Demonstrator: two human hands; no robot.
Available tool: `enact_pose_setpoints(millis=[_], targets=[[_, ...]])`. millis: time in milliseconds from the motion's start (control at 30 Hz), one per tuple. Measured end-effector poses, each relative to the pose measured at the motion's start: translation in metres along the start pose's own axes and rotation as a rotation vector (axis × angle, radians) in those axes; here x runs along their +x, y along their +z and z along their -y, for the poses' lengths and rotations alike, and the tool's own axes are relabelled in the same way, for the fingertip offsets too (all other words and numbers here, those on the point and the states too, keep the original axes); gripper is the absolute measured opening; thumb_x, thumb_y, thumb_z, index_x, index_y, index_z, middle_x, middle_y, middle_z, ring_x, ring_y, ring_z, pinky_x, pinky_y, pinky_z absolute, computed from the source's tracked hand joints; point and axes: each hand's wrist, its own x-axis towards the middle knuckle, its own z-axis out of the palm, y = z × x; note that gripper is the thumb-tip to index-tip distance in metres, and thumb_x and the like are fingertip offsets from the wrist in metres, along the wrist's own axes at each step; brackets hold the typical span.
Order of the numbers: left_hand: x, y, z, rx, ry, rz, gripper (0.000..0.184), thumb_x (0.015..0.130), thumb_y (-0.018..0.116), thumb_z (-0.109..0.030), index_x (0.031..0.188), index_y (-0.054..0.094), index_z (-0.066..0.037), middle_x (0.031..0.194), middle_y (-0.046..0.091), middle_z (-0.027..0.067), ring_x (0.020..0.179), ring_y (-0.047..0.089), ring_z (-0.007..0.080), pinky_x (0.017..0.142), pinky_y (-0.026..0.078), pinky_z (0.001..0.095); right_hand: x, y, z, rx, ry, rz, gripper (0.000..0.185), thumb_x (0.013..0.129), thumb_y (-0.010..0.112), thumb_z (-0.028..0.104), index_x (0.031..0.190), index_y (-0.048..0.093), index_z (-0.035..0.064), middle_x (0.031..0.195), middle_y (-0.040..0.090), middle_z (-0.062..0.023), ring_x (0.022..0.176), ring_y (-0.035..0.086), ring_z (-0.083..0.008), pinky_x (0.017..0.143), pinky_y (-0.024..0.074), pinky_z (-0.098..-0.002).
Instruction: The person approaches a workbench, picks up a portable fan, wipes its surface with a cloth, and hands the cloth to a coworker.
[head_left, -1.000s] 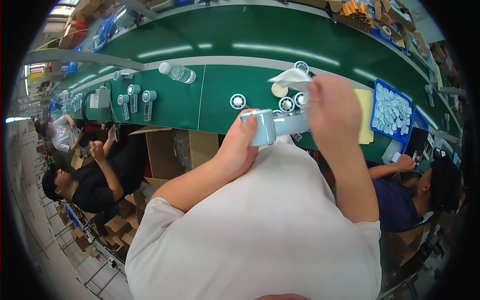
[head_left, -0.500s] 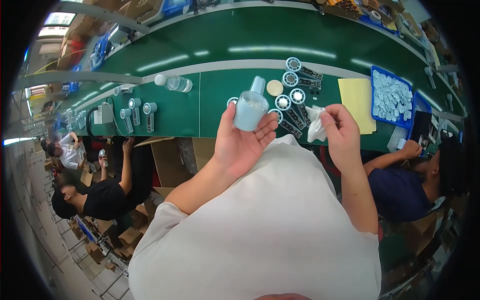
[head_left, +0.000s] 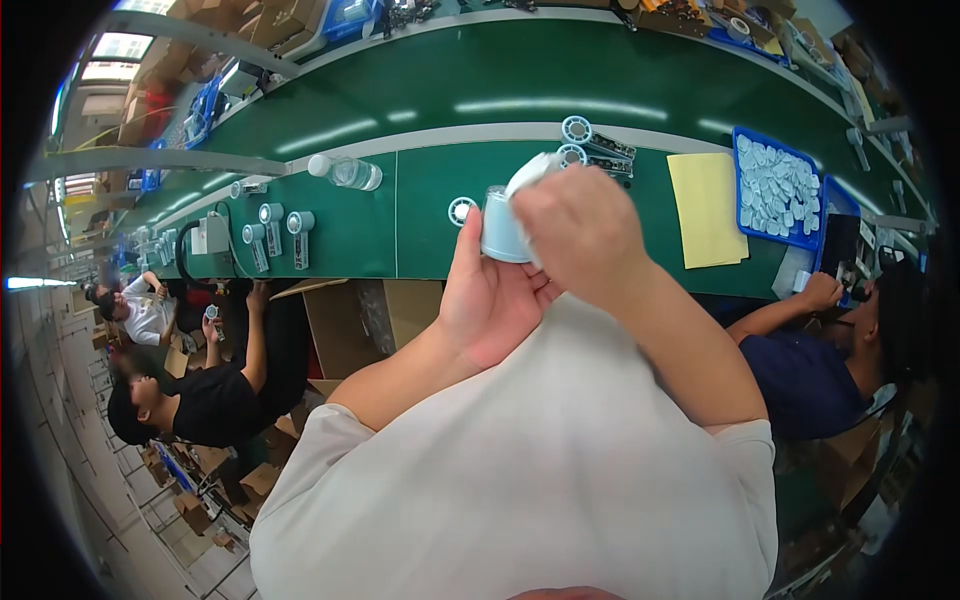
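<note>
Left hand [head_left: 500, 305], partly curled, cradles a light-blue housing [head_left: 503, 235] above the table's near edge [head_left: 420, 272]; right hand [head_left: 585, 225], clenched, grips a white cloth [head_left: 529, 174] against it. Step in hand, apparently: wiping. The next stroke likely calls for steady support and light pressure

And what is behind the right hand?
Beyond the right hand, two round-headed devices lie on the green table, one partly hidden. What the hand fully covers cannot be seen.
</note>
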Motion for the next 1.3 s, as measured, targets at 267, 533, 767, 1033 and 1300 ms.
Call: enact_pose_setpoints(millis=[267, 533, 767, 1033, 1300], targets=[[0.011, -0.044, -0.019, 0.124, -0.116, 0.322, 0.072, 0.100, 0.036, -0.066, 0.123, 0.057, 0.000, 0.126, 0.064, 0.0224, 0.117, 0.061, 0.0283, 0.102, 0.047, 0.0407, -0.081, -0.054, -0.052, 0.165, 0.799, 0.201, 0.006, 0.093, 0.061, 0.007, 0.098, 0.061, 0.0032, 0.087, 0.059, -0.0075, 0.072, 0.054, -0.0240, 0.067, 0.0450, -0.0334], [0.062, -0.043, -0.008, 1.597, 0.307, 0.067, 0.049, 0.087, 0.072, -0.026, 0.125, 0.054, -0.001, 0.106, 0.066, 0.0146, 0.092, 0.065, 0.0263, 0.081, 0.053, 0.0358, -0.231, -0.103, -0.022, 0.065, 1.134, 0.288, 0.008, 0.094, 0.060, 0.009, 0.097, 0.061, 0.0020, 0.089, 0.062, -0.0097, 0.073, 0.056, -0.0254, 0.069, 0.0464, -0.0343], [0.183, -0.011, 0.054, 2.538, 0.667, 0.580, 0.048, 0.074, 0.078, -0.022, 0.114, 0.056, -0.008, 0.100, 0.062, 0.0100, 0.089, 0.062, 0.0282, 0.081, 0.051, 0.0378, -0.266, -0.123, -0.013, 0.053, 1.257, 0.242, 0.009, 0.093, 0.061, 0.010, 0.098, 0.061, 0.0023, 0.090, 0.063, -0.0104, 0.074, 0.058, -0.0282, 0.068, 0.0473, -0.0361], [0.315, -0.021, 0.135, 2.827, 0.861, 0.675, 0.040, 0.074, 0.072, -0.015, 0.111, 0.057, -0.010, 0.105, 0.061, 0.0133, 0.098, 0.061, 0.0312, 0.084, 0.050, 0.0410, -0.275, -0.146, -0.012, 0.032, 1.268, 0.190, 0.010, 0.092, 0.061, 0.010, 0.098, 0.061, 0.0024, 0.092, 0.063, -0.0106, 0.074, 0.057, -0.0284, 0.069, 0.0469, -0.0362], [0.270, -0.025, 0.112, 2.600, 0.940, 0.538, 0.078, 0.070, 0.082, -0.023, 0.138, 0.047, -0.012, 0.136, 0.048, 0.0171, 0.118, 0.053, 0.0325, 0.097, 0.046, 0.0433, -0.296, -0.133, -0.026, 0.118, 1.216, 0.332, 0.010, 0.094, 0.058, 0.009, 0.098, 0.060, -0.0005, 0.094, 0.062, -0.0132, 0.079, 0.058, -0.0285, 0.076, 0.0484, -0.0363]])
